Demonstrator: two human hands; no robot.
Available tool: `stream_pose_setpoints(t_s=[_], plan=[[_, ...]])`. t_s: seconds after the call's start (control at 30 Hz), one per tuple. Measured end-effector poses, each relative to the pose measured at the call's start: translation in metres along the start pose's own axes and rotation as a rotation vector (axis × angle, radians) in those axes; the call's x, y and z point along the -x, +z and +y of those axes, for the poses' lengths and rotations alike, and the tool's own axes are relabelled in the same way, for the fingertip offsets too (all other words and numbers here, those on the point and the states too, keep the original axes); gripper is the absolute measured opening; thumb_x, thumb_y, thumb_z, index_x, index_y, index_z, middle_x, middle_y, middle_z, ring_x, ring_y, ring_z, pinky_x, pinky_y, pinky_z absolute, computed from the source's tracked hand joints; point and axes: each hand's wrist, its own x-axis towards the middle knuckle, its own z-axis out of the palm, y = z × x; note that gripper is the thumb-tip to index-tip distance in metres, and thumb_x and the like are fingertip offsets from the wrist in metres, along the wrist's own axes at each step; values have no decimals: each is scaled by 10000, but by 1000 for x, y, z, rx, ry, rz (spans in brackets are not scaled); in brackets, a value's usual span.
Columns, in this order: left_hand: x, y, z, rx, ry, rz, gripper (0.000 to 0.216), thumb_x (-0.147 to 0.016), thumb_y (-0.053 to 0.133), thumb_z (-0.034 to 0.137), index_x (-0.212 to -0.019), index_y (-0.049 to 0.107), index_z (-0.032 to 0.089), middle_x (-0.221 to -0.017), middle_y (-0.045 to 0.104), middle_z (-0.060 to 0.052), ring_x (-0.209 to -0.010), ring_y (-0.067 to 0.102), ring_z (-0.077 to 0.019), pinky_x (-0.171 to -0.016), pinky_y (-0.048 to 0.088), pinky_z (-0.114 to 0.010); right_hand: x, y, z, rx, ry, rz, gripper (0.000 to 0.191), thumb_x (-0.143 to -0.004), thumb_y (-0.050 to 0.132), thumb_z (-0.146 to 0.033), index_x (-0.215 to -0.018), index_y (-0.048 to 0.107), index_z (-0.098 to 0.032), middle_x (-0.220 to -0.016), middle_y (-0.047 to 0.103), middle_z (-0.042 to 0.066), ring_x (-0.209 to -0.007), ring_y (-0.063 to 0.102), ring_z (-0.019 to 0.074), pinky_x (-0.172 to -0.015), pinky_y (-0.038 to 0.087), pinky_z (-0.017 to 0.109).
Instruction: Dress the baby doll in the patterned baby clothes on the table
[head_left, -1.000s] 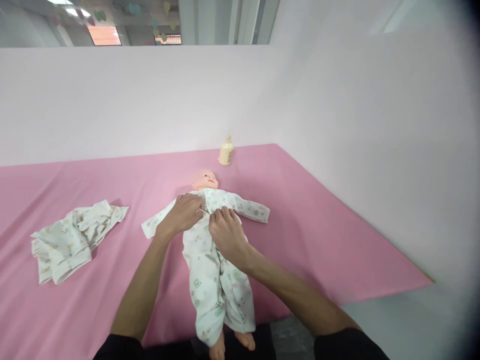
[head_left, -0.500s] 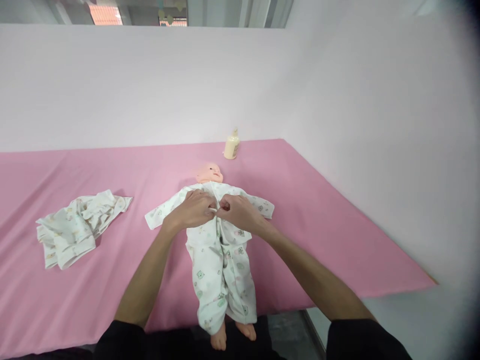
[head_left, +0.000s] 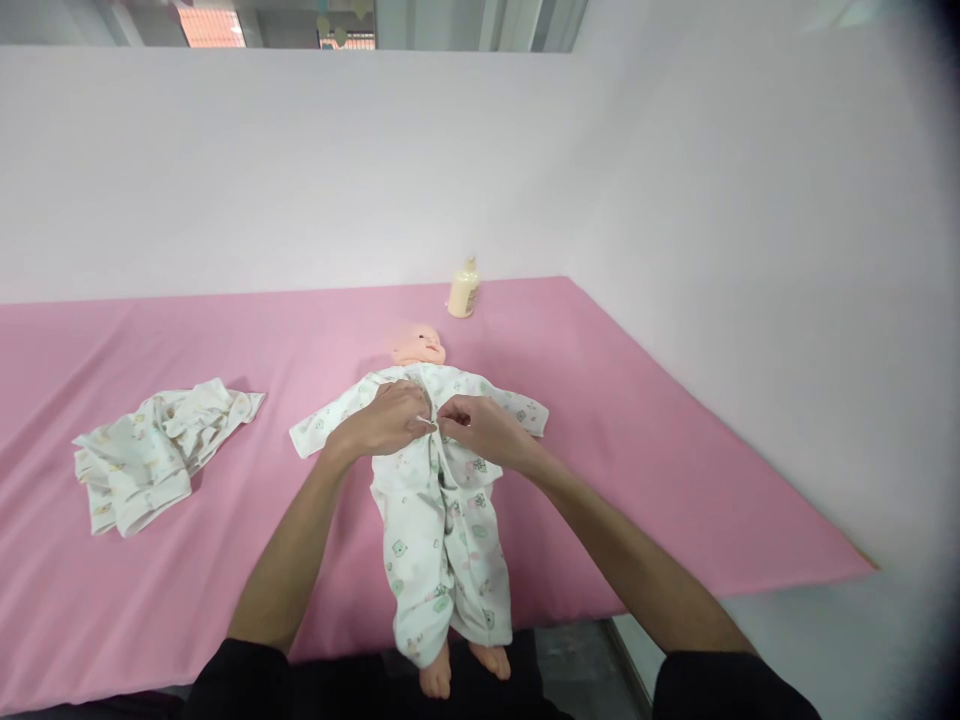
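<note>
Both hands meet on a baby doll's chest, left hand and right hand each in a closed grip pinching the romper front edges together on the pink table

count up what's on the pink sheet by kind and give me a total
Baby dolls: 1, the doll in a printed romper, with the left hand and right hand at its chest.
Loose garments: 1.
Bottles: 1.
Total: 3, on the pink sheet.

Doll supine, printed white romper, chest unfastened.
</note>
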Motion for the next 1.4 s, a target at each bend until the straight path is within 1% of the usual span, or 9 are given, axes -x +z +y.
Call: stream_pose_setpoints(t_s=[0.2,0.37,0.47,0.77,0.9,1.03,1.17,1.27,1.4], plan=[[2,1,-2,11,15,9,245,-942,418,318,-791,558,184,-1019,613,-58,-1080,491,-244,-1010,337,-435,7,0,-7,74,30,-31,247,-852,504,-363,-743,623,-176,-630,549,-29,-545,442,96,-517,305,239],[1,4,-2,-44,13,-10,185,-877,432,203,-736,550,187,-893,573,-52,-1009,487,-240,-969,359,-423,11,11,-16,315,17,1,293,-820,484,-215,-531,442,-191,-514,356,-53,-513,283,88,-527,218,255],[2,5,-2,-73,14,5,195,-872,433,203,-718,551,185,-841,538,-51,-978,478,-238,-965,359,-427,12,19,-19,463,58,27,313,-778,495,-169,-494,368,-197,-494,286,-52,-518,230,100,-542,196,270],[5,5,0,-84,15,20,192,-853,416,163,-690,517,176,-870,569,-58,-1029,474,-249,-988,338,-453,15,26,-26,609,101,40,257,-860,458,-159,-606,492,-186,-581,519,2,-544,406,127,-529,190,289],[4,7,-2,-77,17,40,183,-839,422,163,-683,516,176,-869,584,-55,-1010,490,-246,-963,356,-450,21,30,-28,730,18,103,250,-931,427,-164,-729,575,-171,-724,624,40,-661,522,156,-570,242,290],[2,8,-4,-75,23,41,192,-835,415,157,-692,542,173,-898,606,-60,-1014,503,-251,-962,357,-455,25,37,-22,894,-109,117,238,-941,414,-104,-811,608,-150,-798,641,79,-763,562,197,-651,309,304],[-1,9,-5,-79,21,28,210,-832,414,156,-631,472,170,-872,606,-66,-997,513,-257,-940,368,-455,27,46,-13,1079,-206,166,242,-831,434,38,-861,614,-121,-856,623,119,-830,545,246,-716,333,339],[-2,10,-5,-90,38,36,260,-827,406,151,-572,365,178,-774,580,-58,-900,530,-241,-882,388,-432,26,51,-7,1133,-269,206,256,-824,425,53,-876,615,-111,-837,606,121,-808,519,249,-728,337,353],[-1,11,-5,-73,36,66,249,-802,410,140,-571,332,186,-735,565,-54,-864,525,-239,-843,393,-419,22,51,-1,1138,-316,202,265,-858,399,35,-853,609,-126,-822,597,111,-791,497,241,-720,328,353]])
